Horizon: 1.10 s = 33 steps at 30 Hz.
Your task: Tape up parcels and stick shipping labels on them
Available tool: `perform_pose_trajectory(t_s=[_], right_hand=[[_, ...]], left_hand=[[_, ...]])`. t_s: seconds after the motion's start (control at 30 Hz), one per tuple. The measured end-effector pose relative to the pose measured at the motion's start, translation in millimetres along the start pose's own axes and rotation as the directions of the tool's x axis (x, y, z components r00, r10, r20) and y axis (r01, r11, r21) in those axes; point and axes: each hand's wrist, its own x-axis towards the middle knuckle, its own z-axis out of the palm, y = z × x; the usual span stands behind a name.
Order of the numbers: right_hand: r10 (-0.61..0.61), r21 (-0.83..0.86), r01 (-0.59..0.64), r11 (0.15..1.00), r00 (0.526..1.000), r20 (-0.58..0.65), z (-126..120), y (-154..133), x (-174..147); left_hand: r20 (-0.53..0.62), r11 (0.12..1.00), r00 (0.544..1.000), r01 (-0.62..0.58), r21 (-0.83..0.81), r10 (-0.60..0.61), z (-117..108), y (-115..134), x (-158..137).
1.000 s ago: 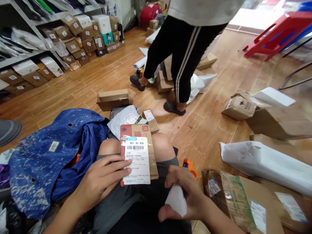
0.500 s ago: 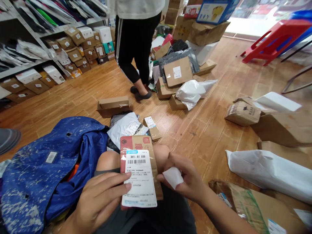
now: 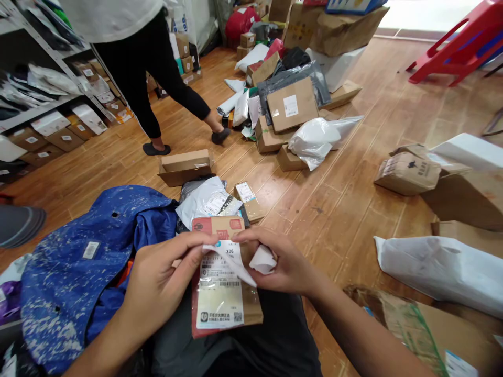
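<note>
Bottom centre of the frame: small brown parcel lies on the person's lap; left hand pinches the upper left of the shipping label, thumb and forefinger closed on it; right hand pinches the peeled top edge of the same label and also keeps a crumpled white paper scrap tucked in its palm, fingers curled narrow; the label's top strip is lifted and folded over, lower part flat on the parcel.

Risks, as judgement: the label could tear across the barcode if the two hands pull apart unevenly; the clear tape over it may lift cardboard skin instead of coming clean; the parcel is unsupported on the knees, so a hard tug could slide it off to the floor; the scrap could drop from the crowded right hand.

Left of the lap: blue speckled bag, touching the leg. Just beyond the knees: white mailer and a small box; then an open flat carton. Right edge: white bag and brown boxes. Upper centre: heap of parcels. Upper left: another person's legs stepping past the shelves; a passing foot could kick the floor parcels. Upper right: red stool.
</note>
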Motion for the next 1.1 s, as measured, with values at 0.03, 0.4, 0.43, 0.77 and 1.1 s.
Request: perform_pose_trajectory(t_s=[0.03,0.4,0.43,0.77,1.1], right_hand=[[-0.004,0.002,0.005,1.0,1.0,-0.025,-0.4,0.1,0.1],[-0.003,0.019,0.008,1.0,0.976,-0.219,7.8,-4.6,1.1],[-0.01,0.016,0.013,1.0,0.981,-0.194,7.5,-6.1,-2.7],[-0.079,-0.076,0.085,0.994,0.994,0.073,9.3,-6.6,-40.7],[-0.091,-0.096,0.102,0.99,0.989,0.117,12.2,-15.6,-52.8]], left_hand=[[0.007,1.0,1.0,0.016,-0.01,-0.016,0.6,0.6,3.4],[0.036,0.997,0.999,0.021,-0.068,-0.019,-2.4,-0.3,2.4],[0.08,0.997,0.996,-0.033,-0.069,0.039,-6.6,-0.8,-2.7],[0.32,0.967,0.919,-0.252,0.034,0.229,-16.2,-19.8,-73.4],[0.295,0.903,0.893,-0.398,0.163,0.34,-9.0,-20.1,-78.2]])
